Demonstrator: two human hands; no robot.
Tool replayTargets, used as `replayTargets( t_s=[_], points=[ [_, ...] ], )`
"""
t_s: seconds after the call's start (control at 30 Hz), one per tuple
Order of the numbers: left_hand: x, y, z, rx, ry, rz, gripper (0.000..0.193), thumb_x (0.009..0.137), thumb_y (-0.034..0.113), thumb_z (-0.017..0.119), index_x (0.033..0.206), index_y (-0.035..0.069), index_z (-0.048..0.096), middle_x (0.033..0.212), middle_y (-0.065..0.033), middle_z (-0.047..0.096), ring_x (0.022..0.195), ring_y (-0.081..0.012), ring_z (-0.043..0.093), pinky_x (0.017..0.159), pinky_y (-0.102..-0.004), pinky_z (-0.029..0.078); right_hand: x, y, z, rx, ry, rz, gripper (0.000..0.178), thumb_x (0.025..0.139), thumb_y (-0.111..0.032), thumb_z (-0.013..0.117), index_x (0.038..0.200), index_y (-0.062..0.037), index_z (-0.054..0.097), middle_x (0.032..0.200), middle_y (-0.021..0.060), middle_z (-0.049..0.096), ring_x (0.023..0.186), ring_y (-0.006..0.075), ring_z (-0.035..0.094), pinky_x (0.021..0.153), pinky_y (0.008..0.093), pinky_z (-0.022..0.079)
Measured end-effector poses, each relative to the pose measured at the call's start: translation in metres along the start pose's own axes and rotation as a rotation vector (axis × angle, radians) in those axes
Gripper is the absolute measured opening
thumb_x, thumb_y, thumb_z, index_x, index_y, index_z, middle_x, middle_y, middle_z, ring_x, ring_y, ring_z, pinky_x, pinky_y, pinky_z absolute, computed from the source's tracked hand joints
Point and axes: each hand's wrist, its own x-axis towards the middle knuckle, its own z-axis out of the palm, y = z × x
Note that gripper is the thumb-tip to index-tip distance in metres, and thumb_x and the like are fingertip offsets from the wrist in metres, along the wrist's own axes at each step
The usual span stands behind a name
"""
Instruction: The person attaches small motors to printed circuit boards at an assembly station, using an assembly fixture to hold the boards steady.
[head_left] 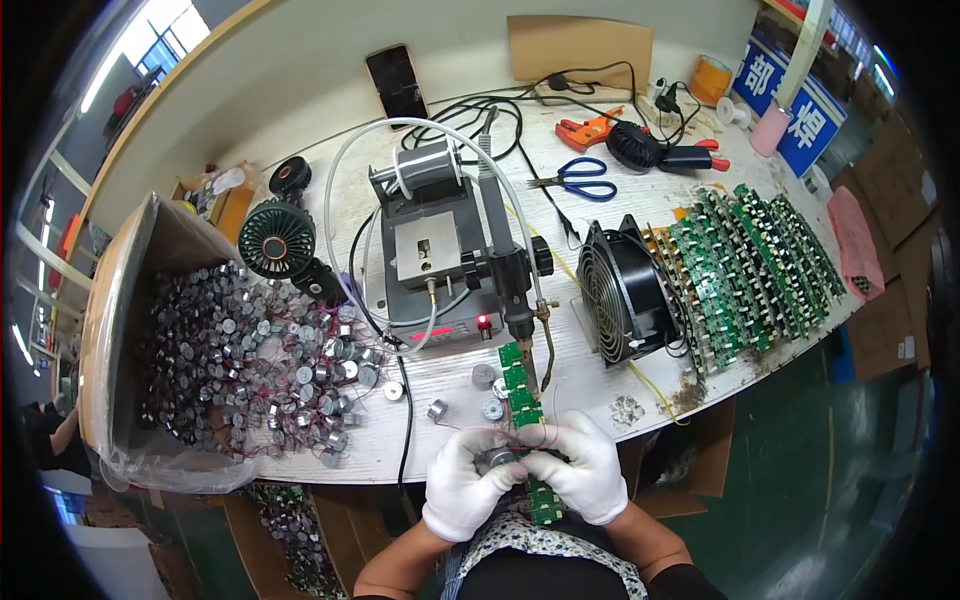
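In front of my body, my left hand (470, 483), in a white glove, is closed round a small silver motor (500, 456). Facing it, my right hand (572, 468), also gloved in white, pinches thin reddish wire near that motor. A strip of green circuit boards (517, 384) runs lengthwise between the hands, its near end showing below them. Above the strip hangs the soldering iron (515, 300), clamped upright on a soldering machine (430, 255) with a solder wire spool (425, 168). Loose motors (438, 409) lie just beyond my left hand. My fingertips partly hide the held motor.
On the left, a plastic-lined box (135, 330) spills many motors onto the table. To the right stand a black cooling fan (627, 290) and rows of green boards (750, 270). Blue scissors (580, 180), orange pliers (590, 130), cables and a phone (396, 82) lie farther back.
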Motion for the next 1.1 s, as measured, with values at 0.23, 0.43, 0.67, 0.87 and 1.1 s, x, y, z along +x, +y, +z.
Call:
replayTargets(
  t_s=[0.23, 0.43, 0.67, 0.87, 1.1],
  points=[
    [0.001, -0.002, -0.003, 0.209, -0.036, 0.079, 0.041, 0.070, 0.019, 0.084, 0.098, -0.001, 0.062, 0.087, -0.0104, 0.066, 0.068, -0.0168, 0.064, 0.063, -0.0269, 0.053, -0.002, 0.000, 0.002, 0.012, 0.009, 0.000, 0.025, 0.073, 0.000, 0.073, 0.098, -0.0005, 0.071, 0.087, 0.0076, 0.060, 0.077, 0.0173, 0.060, 0.070, 0.0265, 0.049],
    [0.006, 0.002, 0.000, 0.495, -0.034, 0.411, 0.044, 0.062, 0.013, 0.086, 0.097, 0.000, 0.062, 0.089, -0.0142, 0.066, 0.069, -0.0233, 0.065, 0.062, -0.0307, 0.053, -0.003, 0.005, 0.004, 0.002, 0.038, 0.009, 0.025, 0.074, -0.004, 0.075, 0.099, -0.0034, 0.072, 0.087, 0.0093, 0.062, 0.077, 0.0198, 0.062, 0.067, 0.0286, 0.050],
    [0.007, 0.004, -0.008, 0.295, -0.031, 0.279, 0.036, 0.070, 0.013, 0.083, 0.096, 0.000, 0.062, 0.090, -0.0132, 0.066, 0.068, -0.0204, 0.065, 0.060, -0.0287, 0.053, 0.000, 0.001, 0.001, -0.035, 0.017, 0.018, 0.019, 0.075, -0.006, 0.074, 0.094, -0.0027, 0.072, 0.087, 0.0104, 0.062, 0.075, 0.0219, 0.062, 0.067, 0.0300, 0.050],
    [0.009, -0.008, -0.025, 0.338, 0.042, 0.215, 0.032, 0.076, 0.010, 0.080, 0.098, -0.004, 0.060, 0.090, -0.0098, 0.065, 0.071, -0.0111, 0.061, 0.063, -0.0239, 0.050, 0.000, 0.002, 0.003, -0.033, 0.040, -0.037, 0.015, 0.076, -0.006, 0.073, 0.090, -0.0033, 0.071, 0.086, 0.0103, 0.061, 0.074, 0.0220, 0.062, 0.067, 0.0305, 0.050],
    [0.012, -0.011, -0.037, 0.474, 0.147, 0.189, 0.029, 0.073, 0.002, 0.076, 0.097, -0.002, 0.060, 0.090, -0.0106, 0.065, 0.065, -0.0163, 0.059, 0.059, -0.0270, 0.049, 0.003, -0.001, 0.002, -0.100, 0.027, -0.078, 0.014, 0.075, -0.006, 0.072, 0.089, -0.0038, 0.070, 0.083, 0.0098, 0.061, 0.072, 0.0223, 0.061, 0.065, 0.0305, 0.049]
  ],
)
